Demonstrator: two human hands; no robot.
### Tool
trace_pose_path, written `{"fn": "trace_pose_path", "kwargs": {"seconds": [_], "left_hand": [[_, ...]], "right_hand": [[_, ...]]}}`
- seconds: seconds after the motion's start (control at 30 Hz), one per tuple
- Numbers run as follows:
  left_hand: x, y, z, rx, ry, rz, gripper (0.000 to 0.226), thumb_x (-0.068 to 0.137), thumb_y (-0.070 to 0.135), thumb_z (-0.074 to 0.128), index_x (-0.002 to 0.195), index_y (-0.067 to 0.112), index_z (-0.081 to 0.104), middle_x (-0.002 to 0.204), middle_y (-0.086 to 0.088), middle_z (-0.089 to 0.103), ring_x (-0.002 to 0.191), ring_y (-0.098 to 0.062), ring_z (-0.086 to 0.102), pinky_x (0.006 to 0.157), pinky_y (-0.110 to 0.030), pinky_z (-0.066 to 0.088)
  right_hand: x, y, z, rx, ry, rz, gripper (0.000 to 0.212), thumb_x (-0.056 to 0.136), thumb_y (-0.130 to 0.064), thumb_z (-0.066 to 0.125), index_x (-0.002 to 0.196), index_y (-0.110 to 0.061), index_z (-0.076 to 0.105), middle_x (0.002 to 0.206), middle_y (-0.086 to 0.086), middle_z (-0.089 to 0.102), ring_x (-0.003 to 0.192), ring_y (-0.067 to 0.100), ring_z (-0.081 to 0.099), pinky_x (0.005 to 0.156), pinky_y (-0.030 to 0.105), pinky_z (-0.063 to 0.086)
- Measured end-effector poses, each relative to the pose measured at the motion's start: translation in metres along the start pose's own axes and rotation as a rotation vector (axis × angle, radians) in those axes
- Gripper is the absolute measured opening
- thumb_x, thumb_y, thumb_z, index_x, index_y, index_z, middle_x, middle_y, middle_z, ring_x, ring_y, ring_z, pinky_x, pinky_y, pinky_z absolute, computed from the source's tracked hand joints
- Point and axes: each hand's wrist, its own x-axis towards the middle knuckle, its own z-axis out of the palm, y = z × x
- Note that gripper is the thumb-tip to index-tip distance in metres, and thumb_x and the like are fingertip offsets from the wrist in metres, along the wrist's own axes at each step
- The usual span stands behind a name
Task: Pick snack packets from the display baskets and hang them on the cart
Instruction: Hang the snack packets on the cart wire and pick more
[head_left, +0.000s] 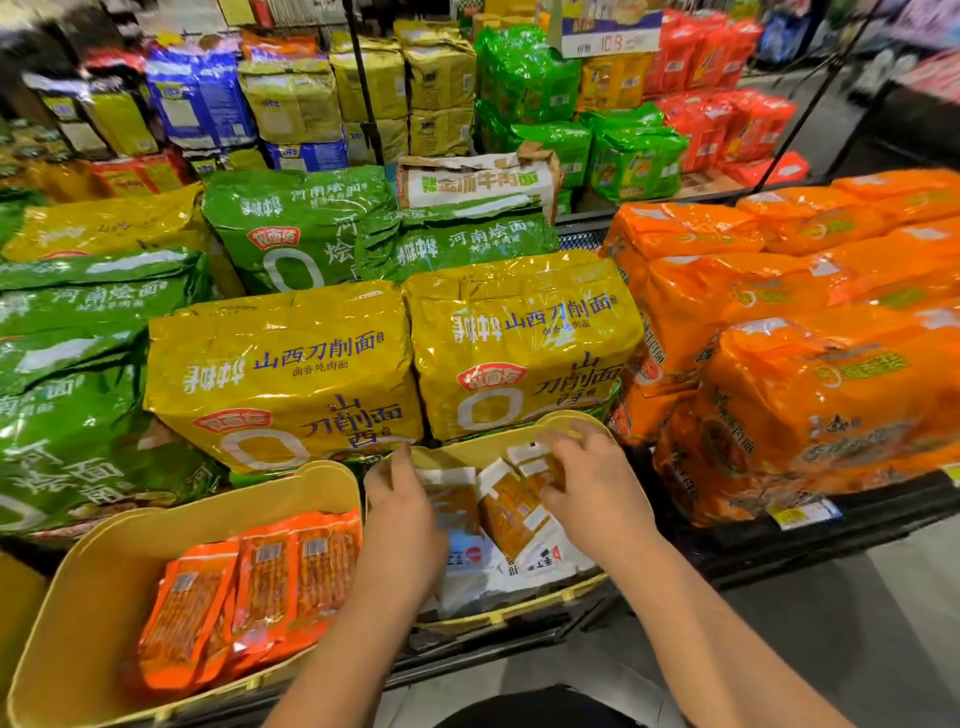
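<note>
Two large yellow noodle bags (283, 374) stand side by side, green bags (296, 228) behind them, orange bags (831, 395) stacked to their right, and a price sign (610, 39) above.

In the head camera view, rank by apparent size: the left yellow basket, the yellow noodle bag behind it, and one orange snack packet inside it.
1. left yellow basket, largest, though nearness to the camera inflates it.
2. yellow noodle bag, a close second.
3. orange snack packet, clearly smallest.

Glossy plastic snack packets (511, 512) fill seemingly matt plastic baskets (104, 571).
</note>
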Motion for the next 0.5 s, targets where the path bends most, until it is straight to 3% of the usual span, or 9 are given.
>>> {"fn": "trace_pose_path", "kwargs": {"seconds": [0.07,0.13,0.2,0.33,0.5], "left_hand": [[0.002,0.002,-0.001,0.089,0.068,0.11,0.076,0.083,0.0,0.069,0.15,0.02,0.04,0.156,-0.013,0.027,0.143,-0.033,0.036,0.115,-0.035,0.032],[0.005,0.007,-0.001,0.162,0.011,0.175,0.06,0.086,0.007,0.067,0.142,0.025,0.054,0.147,-0.005,0.047,0.134,-0.026,0.048,0.111,-0.034,0.039],[0.007,0.01,0.002,0.254,-0.131,0.202,0.051,0.087,0.015,0.068,0.137,0.026,0.06,0.136,-0.003,0.06,0.122,-0.023,0.058,0.103,-0.034,0.047],[0.005,0.002,0.008,0.345,-0.194,0.225,0.048,0.088,0.026,0.072,0.135,0.028,0.061,0.135,0.001,0.059,0.122,-0.022,0.057,0.103,-0.034,0.047],[-0.001,-0.001,0.012,0.334,-0.159,0.199,0.046,0.091,0.035,0.065,0.136,0.029,0.059,0.135,0.002,0.06,0.123,-0.021,0.055,0.1,-0.032,0.047]], "right_hand": [[0.002,0.0,0.0,0.037,-0.129,0.011,0.043,0.094,-0.033,0.068,0.136,-0.032,0.062,0.15,-0.001,0.044,0.134,0.02,0.044,0.111,0.034,0.039],[0.003,0.001,0.001,0.05,-0.277,0.023,0.042,0.095,-0.038,0.067,0.136,-0.03,0.063,0.15,-0.002,0.045,0.134,0.017,0.046,0.111,0.033,0.04],[0.005,0.0,-0.001,0.013,-0.313,0.006,0.044,0.096,-0.04,0.065,0.138,-0.029,0.061,0.152,-0.002,0.043,0.136,0.017,0.045,0.112,0.033,0.039],[0.008,-0.002,-0.006,0.066,-0.267,-0.014,0.037,0.097,-0.034,0.062,0.134,-0.029,0.065,0.142,-0.004,0.046,0.124,0.016,0.051,0.105,0.031,0.043],[0.016,0.011,-0.003,-0.003,-0.393,-0.049,0.027,0.098,-0.033,0.061,0.122,-0.024,0.072,0.143,-0.008,0.043,0.135,0.017,0.04,0.114,0.03,0.034]]}}
